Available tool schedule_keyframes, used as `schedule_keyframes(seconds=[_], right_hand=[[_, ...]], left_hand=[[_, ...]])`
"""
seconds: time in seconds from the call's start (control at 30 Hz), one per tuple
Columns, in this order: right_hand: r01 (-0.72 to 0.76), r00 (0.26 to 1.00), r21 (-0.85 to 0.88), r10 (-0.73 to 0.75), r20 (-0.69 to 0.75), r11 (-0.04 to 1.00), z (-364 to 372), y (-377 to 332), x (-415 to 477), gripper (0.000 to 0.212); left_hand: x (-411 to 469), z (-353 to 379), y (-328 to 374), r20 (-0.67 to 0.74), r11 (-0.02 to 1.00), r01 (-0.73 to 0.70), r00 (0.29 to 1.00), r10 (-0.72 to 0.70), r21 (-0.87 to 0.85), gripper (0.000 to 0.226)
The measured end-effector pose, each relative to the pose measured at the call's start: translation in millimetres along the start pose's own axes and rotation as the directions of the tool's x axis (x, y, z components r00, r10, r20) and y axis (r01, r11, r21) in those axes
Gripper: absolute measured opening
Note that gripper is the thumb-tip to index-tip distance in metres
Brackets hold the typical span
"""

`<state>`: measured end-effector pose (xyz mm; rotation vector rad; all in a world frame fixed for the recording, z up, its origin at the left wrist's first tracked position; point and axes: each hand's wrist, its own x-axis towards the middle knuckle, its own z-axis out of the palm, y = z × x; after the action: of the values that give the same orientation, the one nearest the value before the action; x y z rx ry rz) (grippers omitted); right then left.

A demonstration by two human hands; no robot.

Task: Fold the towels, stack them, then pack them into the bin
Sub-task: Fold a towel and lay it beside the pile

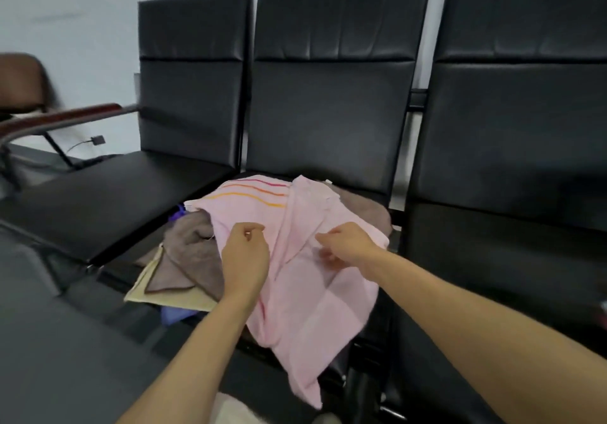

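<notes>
A pink towel with orange and red stripes lies crumpled over a heap of towels on the middle black seat, its lower part hanging off the front edge. My left hand pinches its fabric near the middle. My right hand grips a fold of the same towel a little to the right. Under it lie a brown towel, a pale yellow towel and a bit of purple cloth. Another brown towel shows behind the pink one. No bin is in view.
Three black padded chairs stand in a row against a pale wall: left seat, middle backrest, right chair. A wooden armrest and a brown chair are at the far left. A dark surface lies at lower left.
</notes>
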<state>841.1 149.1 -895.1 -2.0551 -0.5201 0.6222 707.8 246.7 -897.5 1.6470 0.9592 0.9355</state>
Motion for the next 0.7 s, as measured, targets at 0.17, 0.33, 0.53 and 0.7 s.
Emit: schedule_keyframes(seconds=[0.17, 0.33, 0.53, 0.7], right_hand=[[-0.123, 0.991, 0.338, 0.137, -0.015, 0.933, 31.5, -7.2, 13.7, 0.022], [-0.029, 0.990, 0.469, 0.091, -0.110, 0.883, 31.1, -22.0, 15.7, 0.017], [0.068, 0.997, 0.826, -0.005, -0.079, 0.559, -11.0, -45.6, -3.3, 0.027], [0.105, 0.993, 0.854, -0.001, -0.121, 0.509, -54.8, -51.7, -23.9, 0.025]], left_hand=[[1.3, -2.3, -1.9, 0.034, 0.998, 0.026, 0.999, -0.028, 0.051, 0.030], [-1.3, 1.1, 0.5, 0.110, 0.994, 0.012, 0.994, -0.024, 0.107, 0.033], [-4.4, 8.8, 5.1, 0.176, 0.990, -0.075, 0.983, 0.053, 0.116, 0.043], [-18.0, 31.3, 22.6, 0.174, 0.979, -0.124, 0.980, 0.095, 0.164, 0.068]])
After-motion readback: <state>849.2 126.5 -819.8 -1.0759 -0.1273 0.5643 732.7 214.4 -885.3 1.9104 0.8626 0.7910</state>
